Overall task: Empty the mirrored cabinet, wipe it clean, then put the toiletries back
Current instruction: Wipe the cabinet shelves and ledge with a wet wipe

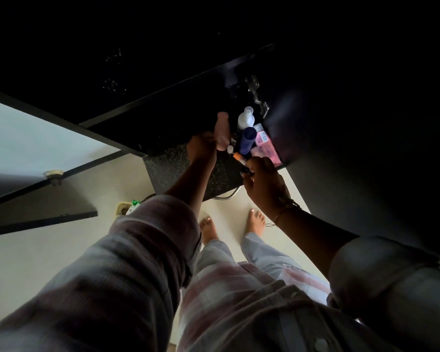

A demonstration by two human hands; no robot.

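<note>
On a dark speckled counter (pixel 173 171) stand toiletries: a pink bottle (pixel 222 132), a clear white-capped bottle (pixel 246 118), a dark blue tube (pixel 248 141), a small white cap (pixel 230 149) and a pink packet (pixel 264 143). My left hand (pixel 201 148) rests against the base of the pink bottle, fingers curled beside it. My right hand (pixel 263 184) is closed on a small orange-tipped tube (pixel 240 158). The scene is very dark.
An open cabinet door with a metal hinge (pixel 255 94) rises at the right. A pale glass panel with a round knob (pixel 53 174) lies at the left. Below are a light floor, my bare feet (pixel 255 221) and a small bin (pixel 127 208).
</note>
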